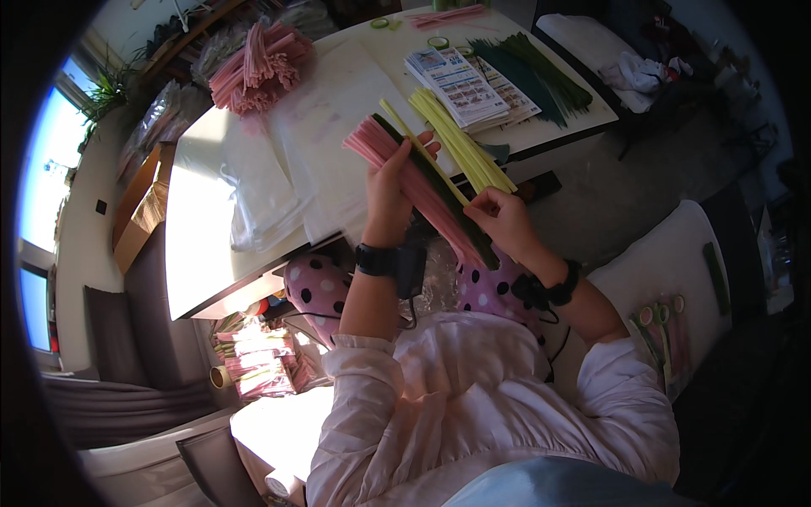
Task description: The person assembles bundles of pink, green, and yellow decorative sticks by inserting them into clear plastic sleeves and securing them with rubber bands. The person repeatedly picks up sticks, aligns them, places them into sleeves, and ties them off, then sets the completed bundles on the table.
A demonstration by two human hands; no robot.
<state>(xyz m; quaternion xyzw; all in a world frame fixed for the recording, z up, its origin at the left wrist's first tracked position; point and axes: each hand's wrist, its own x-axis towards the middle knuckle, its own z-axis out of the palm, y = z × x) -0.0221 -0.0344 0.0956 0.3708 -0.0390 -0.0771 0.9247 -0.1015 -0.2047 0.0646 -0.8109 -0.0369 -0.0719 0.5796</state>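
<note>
My left hand [390, 188] grips a bundle of pink sticks [372, 145] together with a dark green strip [439, 190] near its upper part. My right hand [503, 218] pinches the lower end of the same bundle, where a single yellow stick [414, 141] lies across it. The bundle slants from upper left to lower right above the white table's [203, 228] front edge. Both wrists wear black bands. My knees in pink polka-dot cloth [314, 286] show below the hands.
On the table lie a pile of yellow sticks [460, 144], dark green strips [532, 72], printed sheets [460, 83], a heap of pink sticks [258, 68], clear plastic sleeves [262, 186] and tape rolls [438, 42]. Finished bundles [253, 359] lie on the floor at left; others rest on a white seat [667, 262] at right.
</note>
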